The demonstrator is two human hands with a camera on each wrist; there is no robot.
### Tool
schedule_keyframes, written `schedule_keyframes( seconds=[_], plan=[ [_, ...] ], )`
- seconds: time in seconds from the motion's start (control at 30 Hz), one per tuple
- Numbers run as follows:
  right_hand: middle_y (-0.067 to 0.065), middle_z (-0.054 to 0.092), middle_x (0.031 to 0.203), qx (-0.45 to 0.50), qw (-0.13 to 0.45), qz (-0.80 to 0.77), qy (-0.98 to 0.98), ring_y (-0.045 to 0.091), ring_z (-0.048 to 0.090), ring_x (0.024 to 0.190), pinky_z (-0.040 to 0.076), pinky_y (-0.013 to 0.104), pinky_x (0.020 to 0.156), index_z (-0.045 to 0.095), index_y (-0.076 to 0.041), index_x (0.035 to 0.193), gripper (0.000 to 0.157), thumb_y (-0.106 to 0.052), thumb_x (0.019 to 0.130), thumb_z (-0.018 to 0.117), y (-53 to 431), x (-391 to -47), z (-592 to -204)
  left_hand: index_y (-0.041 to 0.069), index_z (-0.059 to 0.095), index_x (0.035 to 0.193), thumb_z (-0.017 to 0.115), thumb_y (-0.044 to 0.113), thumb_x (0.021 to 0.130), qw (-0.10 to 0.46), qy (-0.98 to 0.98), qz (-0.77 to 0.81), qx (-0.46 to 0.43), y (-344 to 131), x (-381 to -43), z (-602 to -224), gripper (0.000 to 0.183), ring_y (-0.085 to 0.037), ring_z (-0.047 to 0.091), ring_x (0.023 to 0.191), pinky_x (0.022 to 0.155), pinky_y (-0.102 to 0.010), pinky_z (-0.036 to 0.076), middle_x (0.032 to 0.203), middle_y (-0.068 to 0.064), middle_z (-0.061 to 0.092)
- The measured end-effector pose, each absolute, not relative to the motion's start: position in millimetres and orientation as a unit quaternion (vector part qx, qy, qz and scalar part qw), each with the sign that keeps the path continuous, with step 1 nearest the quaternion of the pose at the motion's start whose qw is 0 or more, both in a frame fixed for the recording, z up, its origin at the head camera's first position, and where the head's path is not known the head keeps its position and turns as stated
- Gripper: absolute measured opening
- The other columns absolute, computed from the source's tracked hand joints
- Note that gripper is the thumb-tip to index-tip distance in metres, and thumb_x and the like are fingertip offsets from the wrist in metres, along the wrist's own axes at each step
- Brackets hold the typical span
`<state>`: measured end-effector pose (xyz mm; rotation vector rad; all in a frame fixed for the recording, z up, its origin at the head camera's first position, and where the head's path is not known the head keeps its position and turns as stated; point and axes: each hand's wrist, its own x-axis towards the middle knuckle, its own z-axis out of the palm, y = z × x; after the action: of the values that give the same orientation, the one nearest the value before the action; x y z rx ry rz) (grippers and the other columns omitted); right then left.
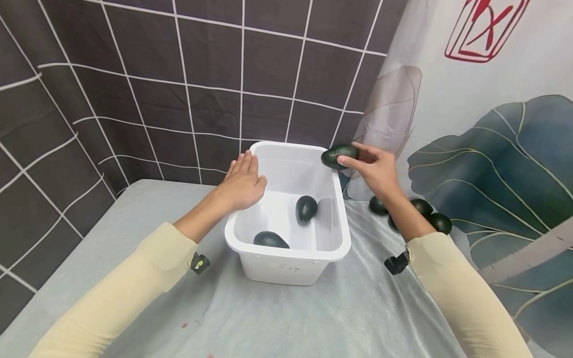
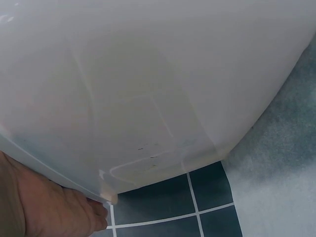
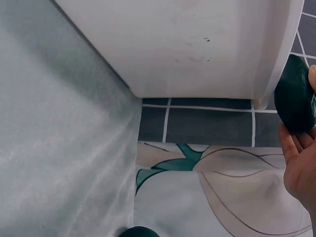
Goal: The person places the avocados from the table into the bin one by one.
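Note:
In the head view my right hand [image 1: 376, 166] grips a dark green avocado [image 1: 338, 156] between thumb and fingers, over the right rim of a white plastic tub [image 1: 286, 254]. The right wrist view has the same avocado [image 3: 295, 94] beside the tub's rim, with the hand [image 3: 301, 165] under it. My left hand [image 1: 243, 183] lies at the tub's left rim, back of the hand up and fingers extended. Inside the tub, one avocado [image 1: 306, 209] sits on the floor towards the right and another avocado [image 1: 270, 239] near the front wall, partly hidden by the rim.
Several more avocados [image 1: 440, 223] lie on the table right of the tub, partly behind my right forearm. A grey-blue cloth [image 1: 188, 298] covers the table. Behind stands a dark tile-patterned backdrop [image 1: 210, 54], with a leaf-printed curtain [image 1: 501, 164] on the right.

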<state>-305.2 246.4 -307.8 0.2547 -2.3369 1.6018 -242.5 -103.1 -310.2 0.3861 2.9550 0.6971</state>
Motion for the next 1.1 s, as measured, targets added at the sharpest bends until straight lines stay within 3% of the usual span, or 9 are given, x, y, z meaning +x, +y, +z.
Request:
schedule_keyframes(
  seconds=[0.27, 0.63, 0.87, 1.1],
  plan=[
    [0.004, 0.085, 0.125, 0.095, 0.149, 0.550, -0.817, -0.004, 0.078, 0.102, 0.061, 0.013, 0.091, 0.076, -0.010, 0.147, 0.066, -0.034, 0.090, 0.098, 239.5, -309.4, -305.9, -0.010, 0.000, 0.177, 0.023, 0.038, 0.116, 0.042, 0.964, 0.231, 0.128, -103.3, -243.0, -310.1, 0.080, -0.043, -0.013, 0.178, 0.146, -0.053, -0.008, 0.188, -0.028, -0.012],
    [-0.003, 0.084, 0.121, 0.100, 0.131, 0.557, -0.814, -0.002, 0.078, 0.103, 0.061, 0.014, 0.092, 0.075, -0.009, 0.148, 0.067, -0.031, 0.089, 0.099, 227.4, -307.3, -302.4, -0.010, 0.000, 0.177, 0.023, 0.037, 0.116, 0.041, 0.964, 0.232, 0.127, -102.4, -242.9, -310.7, 0.080, -0.043, -0.013, 0.178, 0.146, -0.053, -0.009, 0.188, -0.028, -0.011],
    [0.011, 0.083, 0.134, 0.104, 0.130, 0.555, -0.815, -0.001, 0.078, 0.104, 0.061, 0.014, 0.091, 0.076, -0.010, 0.147, 0.066, -0.030, 0.089, 0.099, 219.8, -308.5, -300.5, -0.009, 0.000, 0.177, 0.023, 0.038, 0.117, 0.041, 0.964, 0.231, 0.124, -103.2, -242.9, -310.4, 0.080, -0.042, -0.013, 0.178, 0.146, -0.053, -0.009, 0.189, -0.027, -0.011],
    [0.015, 0.082, 0.130, 0.121, 0.133, 0.552, -0.815, 0.001, 0.077, 0.101, 0.060, 0.014, 0.091, 0.076, -0.008, 0.147, 0.064, -0.026, 0.089, 0.098, 213.4, -309.9, -302.6, -0.009, 0.000, 0.177, 0.024, 0.038, 0.117, 0.042, 0.964, 0.233, 0.125, -102.8, -243.8, -310.8, 0.080, -0.042, -0.013, 0.178, 0.146, -0.054, -0.009, 0.189, -0.027, -0.012]
  ],
)
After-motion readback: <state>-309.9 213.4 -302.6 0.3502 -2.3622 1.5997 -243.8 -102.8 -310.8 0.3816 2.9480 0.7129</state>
